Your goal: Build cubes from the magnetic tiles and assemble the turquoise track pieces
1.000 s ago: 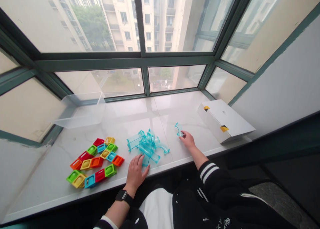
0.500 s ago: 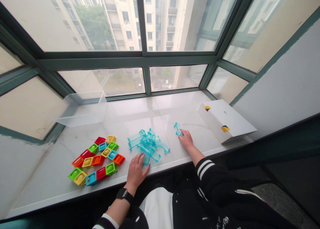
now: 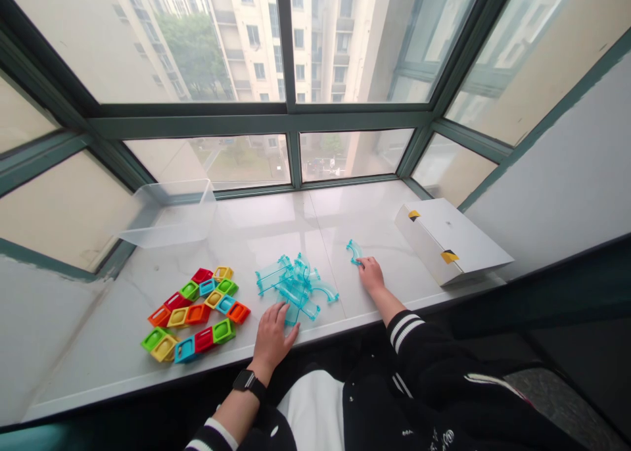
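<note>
Clear blue plastic, item one: a single curved track piece (image 3: 353, 250), lying flat on the pale stone sill (image 3: 246, 240), well apart from the rest of its kind and near the white box (image 3: 451, 240).

Right hand (image 3: 372, 275): palm down, fingers loosely stretched, the fingertips touching the near end of the curved piece. The hand is not closed around it; no grip shows, only contact.

Left hand (image 3: 273, 336): flat and spread, wrist bearing a black watch (image 3: 248, 380), fingertips resting on the near edge of the heap of blue track pieces (image 3: 296, 286). It holds nothing.

Step in hand, as judged: single pieces are being dealt with one by one, the right hand attending to the lone curve while the left steadies the heap.

Next move, as judged: lifting the curve would call for the thumb and a finger to close on its thin walls, since it lies low on the smooth stone; sliding it would need only light pressure from above.

Other entries:
- Coloured square blocks (image 3: 197, 313), red, orange, yellow, green and blue, linked in rows left of the heap.
- Clear plastic tub (image 3: 170, 214), at the back left against the window frame.
- White box, yellow tabs at its ends, lying at the right end of the sill.
</note>
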Motion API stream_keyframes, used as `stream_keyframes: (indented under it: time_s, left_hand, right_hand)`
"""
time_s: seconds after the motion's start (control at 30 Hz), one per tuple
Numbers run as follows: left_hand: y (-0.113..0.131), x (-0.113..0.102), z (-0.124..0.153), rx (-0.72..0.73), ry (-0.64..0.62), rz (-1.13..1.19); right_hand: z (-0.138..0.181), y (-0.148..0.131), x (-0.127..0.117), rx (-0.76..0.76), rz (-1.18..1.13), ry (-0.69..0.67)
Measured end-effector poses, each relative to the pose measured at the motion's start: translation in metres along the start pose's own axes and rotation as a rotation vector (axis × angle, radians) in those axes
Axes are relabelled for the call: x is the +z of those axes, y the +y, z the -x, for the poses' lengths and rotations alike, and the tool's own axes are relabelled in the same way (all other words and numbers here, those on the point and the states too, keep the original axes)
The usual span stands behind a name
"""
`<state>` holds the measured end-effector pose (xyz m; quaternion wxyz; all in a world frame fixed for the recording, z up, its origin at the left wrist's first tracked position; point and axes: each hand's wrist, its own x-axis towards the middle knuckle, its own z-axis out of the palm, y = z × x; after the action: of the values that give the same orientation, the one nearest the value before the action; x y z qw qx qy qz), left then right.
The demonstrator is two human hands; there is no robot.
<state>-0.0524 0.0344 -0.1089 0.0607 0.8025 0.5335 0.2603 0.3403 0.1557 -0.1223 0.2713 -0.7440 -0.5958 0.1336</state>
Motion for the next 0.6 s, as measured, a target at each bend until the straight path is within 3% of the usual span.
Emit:
stream_keyframes:
  time_s: [0.6]
  left_hand:
    - [-0.0001, 0.0004, 0.0007, 0.009, 0.008, -0.006]
  right_hand:
    - [0.0080, 0.0080, 0.0014, -0.030, -0.014, 0.028]
